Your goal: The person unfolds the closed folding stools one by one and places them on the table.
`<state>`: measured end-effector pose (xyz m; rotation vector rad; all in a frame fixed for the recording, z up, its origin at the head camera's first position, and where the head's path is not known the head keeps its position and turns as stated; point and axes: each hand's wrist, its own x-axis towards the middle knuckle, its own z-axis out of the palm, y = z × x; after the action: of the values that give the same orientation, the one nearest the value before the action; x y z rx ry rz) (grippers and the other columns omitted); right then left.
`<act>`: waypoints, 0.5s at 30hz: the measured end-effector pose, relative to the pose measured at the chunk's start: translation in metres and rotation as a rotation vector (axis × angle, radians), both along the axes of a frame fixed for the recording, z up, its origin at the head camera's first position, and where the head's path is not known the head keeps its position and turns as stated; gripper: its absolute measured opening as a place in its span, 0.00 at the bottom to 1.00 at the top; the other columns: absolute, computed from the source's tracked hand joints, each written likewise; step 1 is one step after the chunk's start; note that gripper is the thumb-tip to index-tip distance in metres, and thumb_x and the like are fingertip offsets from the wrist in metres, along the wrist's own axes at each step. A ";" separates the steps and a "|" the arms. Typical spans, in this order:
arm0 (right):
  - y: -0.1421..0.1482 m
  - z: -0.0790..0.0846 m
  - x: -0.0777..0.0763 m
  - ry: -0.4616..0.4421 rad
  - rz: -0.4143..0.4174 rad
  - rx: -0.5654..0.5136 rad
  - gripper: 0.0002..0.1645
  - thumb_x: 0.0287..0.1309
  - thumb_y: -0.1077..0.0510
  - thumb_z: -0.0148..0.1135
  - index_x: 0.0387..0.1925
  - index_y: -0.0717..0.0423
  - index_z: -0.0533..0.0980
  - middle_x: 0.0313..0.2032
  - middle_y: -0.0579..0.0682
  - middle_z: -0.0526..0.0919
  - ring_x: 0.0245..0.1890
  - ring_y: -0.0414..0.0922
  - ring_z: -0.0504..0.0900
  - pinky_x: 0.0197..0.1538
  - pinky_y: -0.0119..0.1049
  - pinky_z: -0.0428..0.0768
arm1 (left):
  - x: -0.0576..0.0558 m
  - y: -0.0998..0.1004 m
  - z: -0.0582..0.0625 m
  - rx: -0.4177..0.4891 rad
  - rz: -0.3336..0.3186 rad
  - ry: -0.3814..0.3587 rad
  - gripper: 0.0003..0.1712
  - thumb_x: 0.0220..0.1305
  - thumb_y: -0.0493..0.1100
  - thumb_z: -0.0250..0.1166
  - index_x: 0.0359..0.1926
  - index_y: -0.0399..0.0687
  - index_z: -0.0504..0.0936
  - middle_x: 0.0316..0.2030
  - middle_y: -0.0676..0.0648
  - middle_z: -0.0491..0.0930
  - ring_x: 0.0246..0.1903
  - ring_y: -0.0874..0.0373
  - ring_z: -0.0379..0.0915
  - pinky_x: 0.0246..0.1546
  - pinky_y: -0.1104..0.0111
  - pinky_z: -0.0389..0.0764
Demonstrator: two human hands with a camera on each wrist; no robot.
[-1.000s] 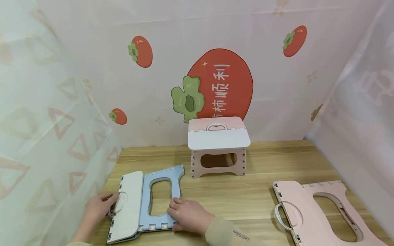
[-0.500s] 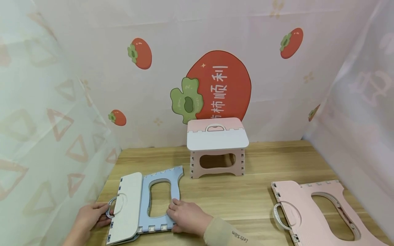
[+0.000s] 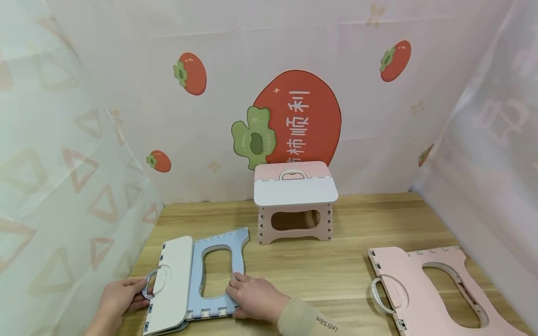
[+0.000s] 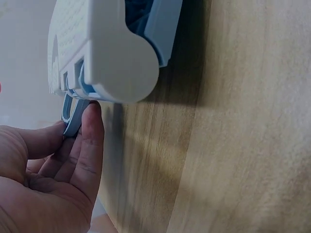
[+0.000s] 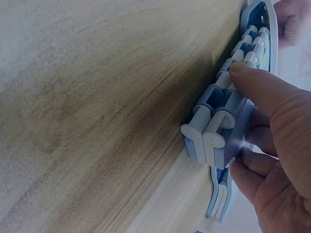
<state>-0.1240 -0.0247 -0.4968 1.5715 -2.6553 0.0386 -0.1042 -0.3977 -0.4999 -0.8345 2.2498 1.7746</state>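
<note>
A folded step stool with a white top and blue legs (image 3: 195, 280) lies flat at the left of the table. My left hand (image 3: 122, 298) pinches its blue carry handle (image 3: 149, 283) between thumb and fingers, and the left wrist view shows the thumb (image 4: 46, 140) against that loop. At the opposite end, my right hand (image 3: 255, 297) grips the near corner of the blue leg panel. In the right wrist view its thumb (image 5: 260, 87) lies along the hinged edge (image 5: 214, 104), with the other fingers on the panel's face.
A pink and white folding stool (image 3: 296, 191) stands unfolded at the back middle. On the right lies a folded pink stool (image 3: 414, 289), its handle toward the middle. Printed sheets (image 3: 361, 116) wall in the wooden table (image 3: 336, 268) at back and sides.
My left hand has shifted from over the handle to its outer side and now pinches the loop. The right hand keeps its place on the panel corner.
</note>
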 end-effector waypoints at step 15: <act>0.006 0.002 0.000 -0.013 -0.008 -0.032 0.28 0.62 0.38 0.69 0.57 0.47 0.78 0.60 0.43 0.80 0.67 0.43 0.75 0.55 0.28 0.82 | 0.007 -0.004 0.028 0.193 0.001 0.045 0.15 0.75 0.40 0.61 0.50 0.30 0.84 0.32 0.46 0.89 0.32 0.56 0.87 0.39 0.63 0.89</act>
<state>-0.1237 -0.0186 -0.4953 1.5561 -2.6573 0.0903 -0.0969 -0.4018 -0.4723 -0.7644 2.0608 1.9909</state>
